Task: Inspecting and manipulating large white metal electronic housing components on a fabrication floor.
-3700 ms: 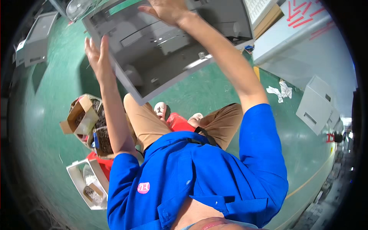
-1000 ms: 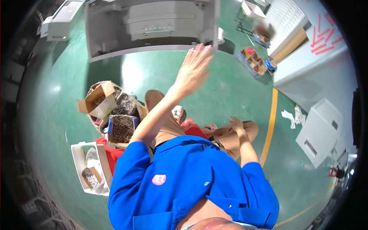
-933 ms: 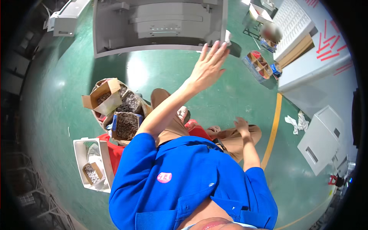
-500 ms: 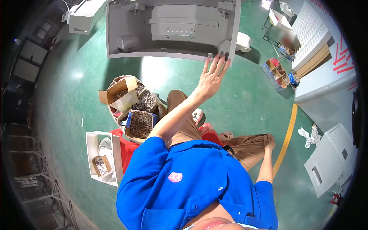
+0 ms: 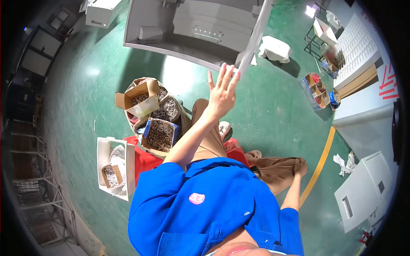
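My left hand (image 5: 223, 96) reaches forward with its fingers stretched and spread. Its fingertips are at the near right corner of a large grey box-shaped housing (image 5: 171, 51), its hollow inside facing up; whether they press on the rim I cannot tell. Inside the housing are a row of small holes and some brackets. My right hand (image 5: 301, 167) rests on my right knee, fingers laid over the brown trouser cloth, holding no object. Left of my left forearm, a round sack (image 5: 184, 123) carries open cardboard boxes (image 5: 161, 135) full of small fasteners.
A white bin (image 5: 130, 170) with a small box of parts stands at left beside a red stool (image 5: 145, 161). A divided parts box (image 5: 315, 91), white perforated panels (image 5: 356, 51) and a grey-white cabinet (image 5: 358, 192) are at right. A white-covered object (image 5: 274, 49) lies beyond the housing.
The grey housing has turned, its near right corner now swung toward me and to the left. My left hand has drawn back slightly leftward with it. My right hand stays on the knee.
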A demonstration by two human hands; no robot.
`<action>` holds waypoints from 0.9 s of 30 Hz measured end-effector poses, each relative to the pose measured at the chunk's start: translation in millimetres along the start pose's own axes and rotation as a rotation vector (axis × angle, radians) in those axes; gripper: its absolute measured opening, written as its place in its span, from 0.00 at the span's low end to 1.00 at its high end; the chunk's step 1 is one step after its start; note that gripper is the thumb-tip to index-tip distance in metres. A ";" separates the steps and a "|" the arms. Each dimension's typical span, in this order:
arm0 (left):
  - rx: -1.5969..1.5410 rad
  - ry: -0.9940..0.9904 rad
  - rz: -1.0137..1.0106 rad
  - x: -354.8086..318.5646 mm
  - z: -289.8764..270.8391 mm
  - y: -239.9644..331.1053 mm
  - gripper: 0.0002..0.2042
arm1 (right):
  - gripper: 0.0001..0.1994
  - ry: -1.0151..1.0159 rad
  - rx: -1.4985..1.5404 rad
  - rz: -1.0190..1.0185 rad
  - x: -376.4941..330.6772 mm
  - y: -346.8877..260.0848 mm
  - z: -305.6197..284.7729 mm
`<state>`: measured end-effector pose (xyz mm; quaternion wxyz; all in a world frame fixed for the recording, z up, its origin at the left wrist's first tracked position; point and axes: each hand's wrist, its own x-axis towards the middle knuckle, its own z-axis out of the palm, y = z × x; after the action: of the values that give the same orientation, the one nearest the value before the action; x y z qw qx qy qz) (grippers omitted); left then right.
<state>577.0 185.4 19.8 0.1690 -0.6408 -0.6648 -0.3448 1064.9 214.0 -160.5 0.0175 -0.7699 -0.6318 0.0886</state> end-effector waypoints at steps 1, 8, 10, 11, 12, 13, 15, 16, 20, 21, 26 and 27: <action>-0.001 0.020 0.003 -2.5 -0.6 -4.7 0.33 | 0.17 -0.007 0.024 0.004 -0.1 1.2 2.5; 0.044 0.135 0.021 8.5 -12.9 -38.2 0.34 | 0.17 0.011 0.009 0.023 -2.5 1.4 0.3; 0.040 0.178 0.023 5.2 -12.6 -49.5 0.35 | 0.16 -0.012 0.011 0.029 -1.2 0.3 0.6; 0.042 0.178 0.026 0.9 -12.0 -54.5 0.35 | 0.16 -0.012 0.015 0.029 -0.6 0.9 2.3; 0.039 0.199 0.007 -3.3 -11.2 -58.3 0.35 | 0.16 -0.021 0.019 0.036 -0.4 1.6 3.3; 0.036 0.219 -0.013 -8.0 -11.0 -62.5 0.36 | 0.16 -0.031 0.022 0.042 -0.6 1.4 4.5; 0.070 0.190 -0.086 -19.1 -12.5 -70.3 0.38 | 0.16 -0.014 0.034 0.037 -3.6 -3.3 5.1; 0.086 0.178 -0.131 -24.5 -13.6 -74.0 0.39 | 0.15 0.003 0.043 0.033 -5.9 -7.8 4.9; 0.142 0.067 -0.257 -41.7 -7.8 -76.8 0.40 | 0.15 0.027 0.016 0.091 -10.5 -15.6 -1.7; 0.047 -0.009 -0.329 -46.6 3.7 -69.4 0.40 | 0.15 -0.011 0.045 0.090 -9.4 -7.0 -6.5; 0.243 -0.616 -0.404 -152.7 53.3 -81.2 0.27 | 0.12 0.126 0.126 -0.006 -15.7 -21.3 -6.6; 0.350 -0.786 -0.417 -141.9 30.9 -38.5 0.22 | 0.12 0.255 0.206 0.021 -17.4 -9.7 10.6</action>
<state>563.7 104.1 -105.8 -0.0627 -0.5375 -0.8408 0.0141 1050.6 198.1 -167.5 0.1754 -0.7757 -0.6038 0.0544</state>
